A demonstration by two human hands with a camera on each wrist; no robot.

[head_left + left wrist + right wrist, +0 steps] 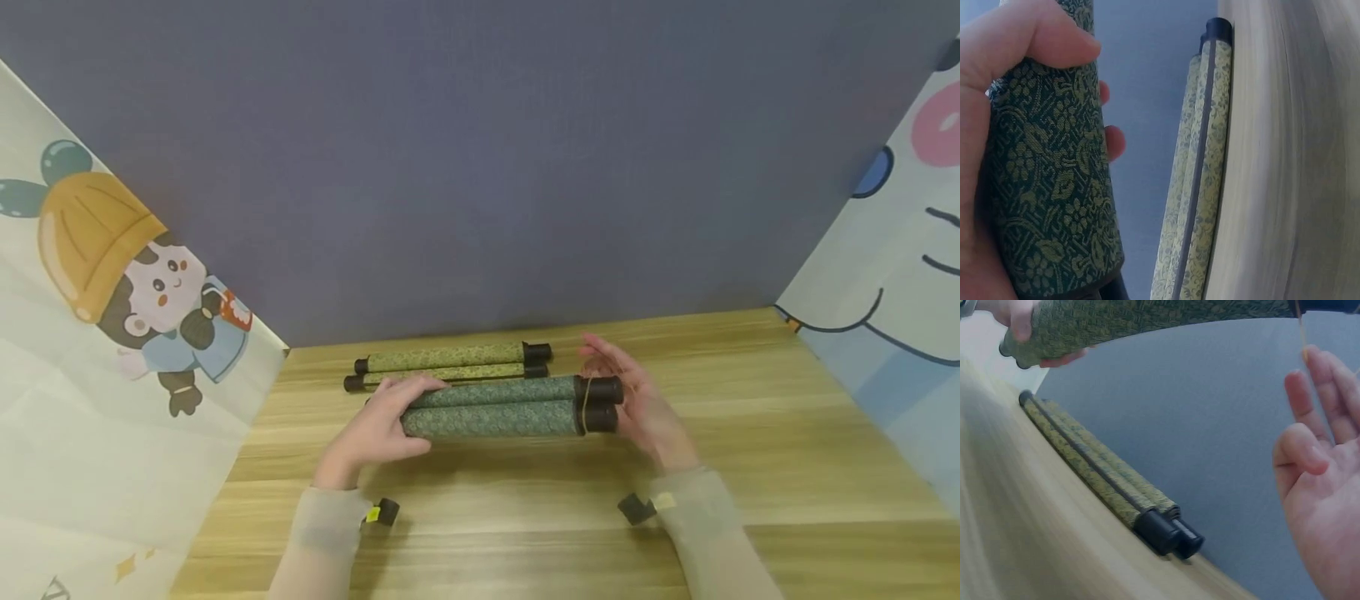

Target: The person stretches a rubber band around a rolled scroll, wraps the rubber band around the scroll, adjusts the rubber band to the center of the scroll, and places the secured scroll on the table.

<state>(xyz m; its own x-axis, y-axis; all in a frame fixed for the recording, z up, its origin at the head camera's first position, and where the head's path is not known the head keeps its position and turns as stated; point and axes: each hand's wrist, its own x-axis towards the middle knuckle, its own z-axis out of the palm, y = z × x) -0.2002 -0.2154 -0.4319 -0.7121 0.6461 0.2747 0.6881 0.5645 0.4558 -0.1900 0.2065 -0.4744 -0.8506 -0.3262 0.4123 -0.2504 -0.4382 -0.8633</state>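
Note:
Two green patterned scrolls (491, 419) with black end knobs lie side by side in the air above the table. My left hand (386, 425) grips them round their left end, thumb on the near side, as the left wrist view shows close up. A thin rubber band (587, 404) loops round their right end by the knobs. At that end is my right hand (648, 417), its fingers extended; in the right wrist view the band stretches from the scrolls to its fingertips (1314, 356). Behind, two yellow-green scrolls (450, 357) with black ends lie on the table.
The wooden table (750, 433) meets a grey-blue back panel (480, 167). White side panels with cartoon prints, such as a figure in a yellow hat (97, 242), stand at left and right. Each wrist carries a small black camera (386, 512).

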